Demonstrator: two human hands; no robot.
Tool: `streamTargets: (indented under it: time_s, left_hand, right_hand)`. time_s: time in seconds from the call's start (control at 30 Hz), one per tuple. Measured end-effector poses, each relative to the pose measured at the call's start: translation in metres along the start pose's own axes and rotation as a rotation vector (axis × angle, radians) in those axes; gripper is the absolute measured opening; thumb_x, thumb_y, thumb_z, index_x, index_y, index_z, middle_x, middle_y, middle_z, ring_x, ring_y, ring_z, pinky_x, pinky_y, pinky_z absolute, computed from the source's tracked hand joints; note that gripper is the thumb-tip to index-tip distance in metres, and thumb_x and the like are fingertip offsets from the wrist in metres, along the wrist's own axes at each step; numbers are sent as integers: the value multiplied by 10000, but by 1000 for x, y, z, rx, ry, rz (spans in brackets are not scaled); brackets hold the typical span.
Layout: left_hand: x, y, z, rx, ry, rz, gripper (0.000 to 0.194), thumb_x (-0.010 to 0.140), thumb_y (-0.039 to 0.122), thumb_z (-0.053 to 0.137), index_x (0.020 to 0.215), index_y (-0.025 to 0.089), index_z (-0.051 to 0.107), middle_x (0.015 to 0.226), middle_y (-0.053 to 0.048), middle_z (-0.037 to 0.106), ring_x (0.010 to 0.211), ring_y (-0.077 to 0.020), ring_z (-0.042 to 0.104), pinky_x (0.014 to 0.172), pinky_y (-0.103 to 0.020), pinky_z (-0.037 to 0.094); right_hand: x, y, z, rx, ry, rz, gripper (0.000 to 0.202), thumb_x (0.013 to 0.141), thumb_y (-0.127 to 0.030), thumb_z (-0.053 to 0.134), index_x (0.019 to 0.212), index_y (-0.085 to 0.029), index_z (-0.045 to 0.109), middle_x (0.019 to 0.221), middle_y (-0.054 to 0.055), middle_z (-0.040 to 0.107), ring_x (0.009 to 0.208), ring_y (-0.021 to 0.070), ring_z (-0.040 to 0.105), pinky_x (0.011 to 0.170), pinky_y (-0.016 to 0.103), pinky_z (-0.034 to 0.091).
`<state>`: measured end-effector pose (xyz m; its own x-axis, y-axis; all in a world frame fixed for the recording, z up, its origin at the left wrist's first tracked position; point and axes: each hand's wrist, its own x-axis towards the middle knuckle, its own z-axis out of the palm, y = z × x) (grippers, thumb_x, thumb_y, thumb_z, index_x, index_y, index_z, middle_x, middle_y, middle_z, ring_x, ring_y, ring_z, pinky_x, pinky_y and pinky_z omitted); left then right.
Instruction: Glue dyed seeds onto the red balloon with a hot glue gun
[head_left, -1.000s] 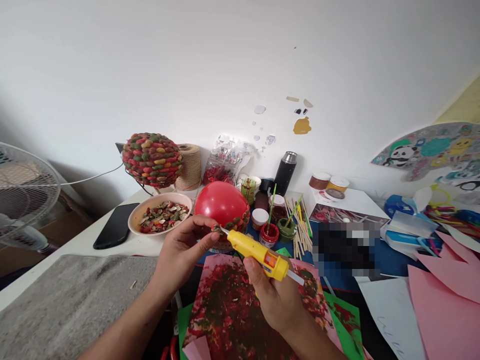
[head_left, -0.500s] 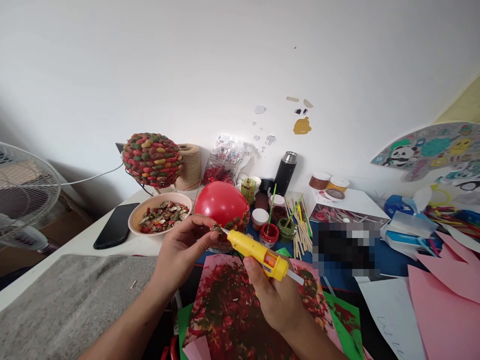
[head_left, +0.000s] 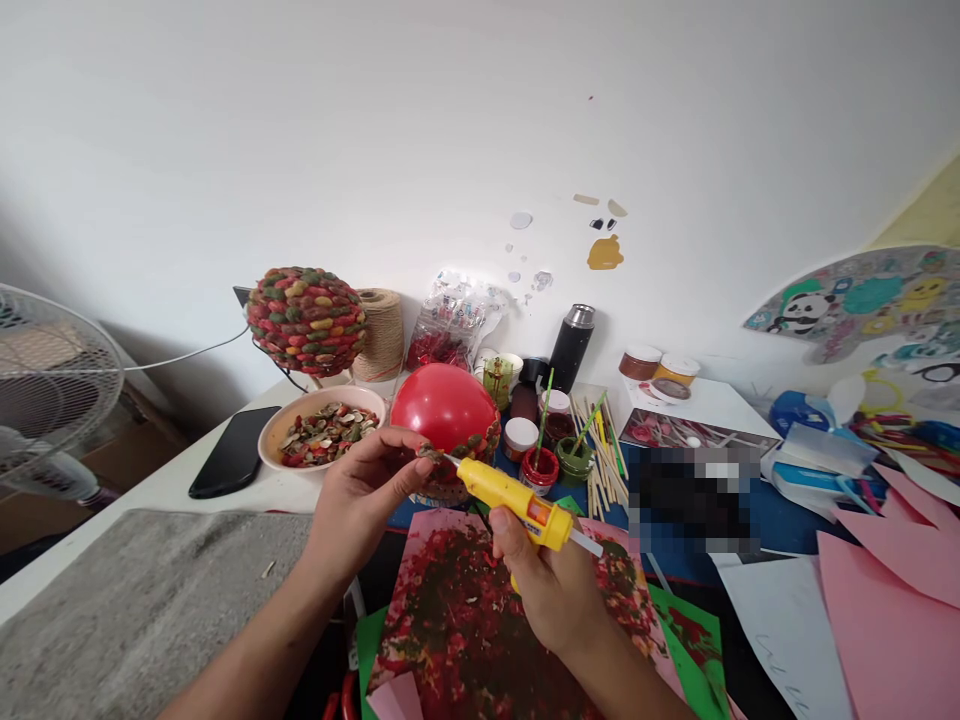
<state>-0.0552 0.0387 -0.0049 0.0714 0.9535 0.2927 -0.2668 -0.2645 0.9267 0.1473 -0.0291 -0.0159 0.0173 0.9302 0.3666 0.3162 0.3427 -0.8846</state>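
Between the thumb and fingers of my left hand (head_left: 351,510) is a small painted nutshell piece (head_left: 428,453). My right hand (head_left: 553,592) is wrapped round a yellow hot glue gun (head_left: 501,487), its nozzle pointing left at the piece; whether they touch I cannot tell. Just behind sits a red balloon (head_left: 442,405), its lower part ringed with coloured shell pieces and partly hidden by my hands. Left of it a pale bowl (head_left: 270,438) holds many loose shells. A ball covered in red, green and yellow pieces (head_left: 307,320) stands behind the bowl.
Below my hands lies a paint-smeared pink sheet (head_left: 450,600). Open paint jars (head_left: 538,468) with sticks stand right of the balloon, near a black flask (head_left: 571,350). A phone (head_left: 232,455) and grey cloth (head_left: 165,600) lie left; twine (head_left: 381,335) stands at the back.
The glue gun has turned slightly, its rear end dropping a little to the left. My left hand still pinches the shell piece, almost unmoved.
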Motion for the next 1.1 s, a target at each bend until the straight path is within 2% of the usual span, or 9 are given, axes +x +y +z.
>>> streamTargets:
  time_s: [0.37, 0.57, 0.83, 1.1]
  left_hand:
    - [-1, -4, -4, 7, 38, -36, 308, 833, 398, 944, 990, 193, 776, 864, -54, 831, 747, -211, 800, 711, -292, 665]
    - [0, -3, -2, 5, 57, -8, 303, 806, 402, 963, 949, 197, 791, 861, -44, 827, 753, -189, 790, 689, -252, 646]
    - [-2, 0, 0, -4, 10, -37, 276, 826, 378, 952, 958, 201, 787, 853, -42, 829, 734, -197, 804, 719, -282, 677]
    - [-2, -1, 4, 1, -14, -34, 297, 809, 394, 962, 945, 193, 792, 856, -48, 821, 759, -210, 808, 717, -294, 687]
  right_hand:
    - [0, 1, 1, -5, -18, 5, 668, 1069, -756, 472, 756, -216, 708, 605, -21, 512, 503, 142, 465, 465, 251, 418]
    - [-2, 2, -2, 173, -24, 94, 701, 1016, -826, 529, 937, -181, 793, 617, -28, 505, 487, 132, 410, 426, 250, 355]
    - [-1, 2, -2, 217, -45, 58, 712, 1020, -818, 536, 842, -179, 797, 615, -7, 539, 503, 137, 436, 455, 255, 377]
    - [-2, 1, -2, 160, 35, 9, 706, 1042, -792, 513, 665, -211, 652, 562, 0, 572, 495, 144, 526, 480, 250, 430]
